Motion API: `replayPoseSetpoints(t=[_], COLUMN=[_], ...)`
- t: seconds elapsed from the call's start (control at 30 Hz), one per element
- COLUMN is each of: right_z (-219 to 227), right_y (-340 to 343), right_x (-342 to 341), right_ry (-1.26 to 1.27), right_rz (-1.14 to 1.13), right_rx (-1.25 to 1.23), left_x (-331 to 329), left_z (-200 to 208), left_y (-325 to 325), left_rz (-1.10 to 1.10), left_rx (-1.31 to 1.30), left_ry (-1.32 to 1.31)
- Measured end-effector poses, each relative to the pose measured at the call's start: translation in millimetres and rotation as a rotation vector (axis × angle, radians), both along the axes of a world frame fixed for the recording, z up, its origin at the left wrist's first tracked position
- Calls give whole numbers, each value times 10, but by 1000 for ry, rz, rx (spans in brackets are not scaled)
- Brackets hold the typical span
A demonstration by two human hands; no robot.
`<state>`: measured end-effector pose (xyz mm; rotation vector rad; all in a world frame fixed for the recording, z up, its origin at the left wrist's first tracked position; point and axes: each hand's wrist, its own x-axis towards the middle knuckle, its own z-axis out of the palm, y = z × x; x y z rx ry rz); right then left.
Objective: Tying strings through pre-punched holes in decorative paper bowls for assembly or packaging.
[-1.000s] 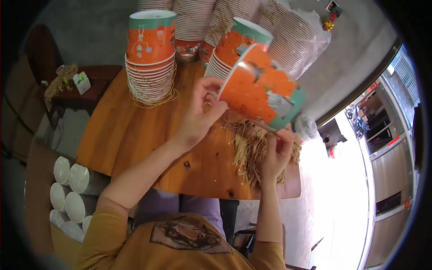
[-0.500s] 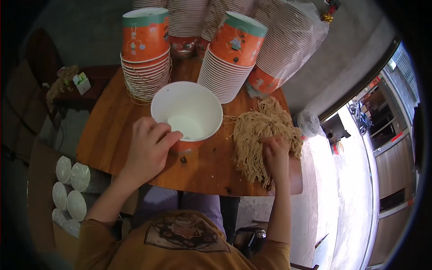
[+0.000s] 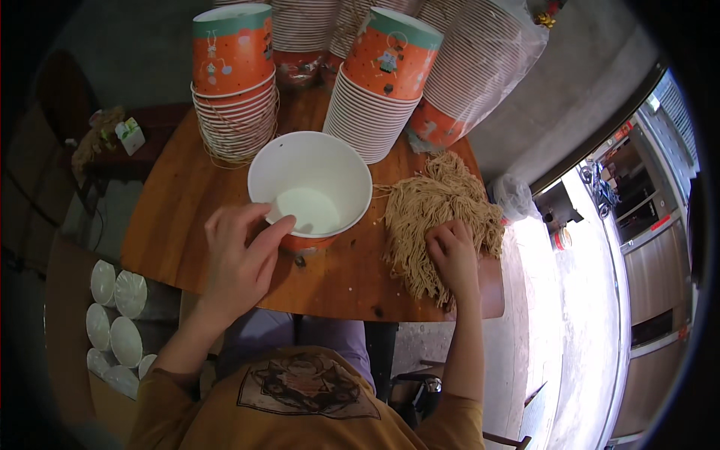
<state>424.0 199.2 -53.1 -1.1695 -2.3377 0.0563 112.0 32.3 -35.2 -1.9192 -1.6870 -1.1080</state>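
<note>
A white-lined paper bucket [image 3: 319, 180] with an orange outside stands upright on the table in front of me, its hollow inside showing. My left hand [image 3: 238, 259] is at its near-left rim, thumb and fingers apart, the fingertips just by the edge; whether they touch it I cannot tell. To the right lies a tangled bundle of tan twine [image 3: 420, 210], cut into many strands. My right hand [image 3: 454, 259] rests on this bundle with its fingers curled into the strands. How many strands it pinches is hidden.
Two stacks of upside-down orange buckets, a left stack [image 3: 234, 82] with loose strands hanging on it and a right stack [image 3: 382, 86], stand behind. A plastic-wrapped stack [image 3: 480, 67] leans at the back right. White cups [image 3: 126, 341] sit in a carton [image 3: 67, 300] lower left.
My left hand has shifted slightly down and left, its fingers spreading off the bucket's rim. My right hand has moved slightly up and left on the twine, its fingers curling in.
</note>
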Motion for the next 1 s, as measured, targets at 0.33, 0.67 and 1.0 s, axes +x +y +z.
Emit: replayPoseSetpoints(t=[0.33, 0.67, 1.0], right_z=[16, -21, 112], right_y=[-46, -97, -233], right_x=[-52, 13, -97], right_ry=[-112, -80, 96], right_rz=[75, 80, 106], right_rx=[52, 25, -9], left_x=[265, 458, 600], left_z=[-184, -402, -488], left_y=[-118, -115, 0], left_rz=[-219, -372, -525], left_rx=[154, -1, -157], left_ry=[-30, -128, -294])
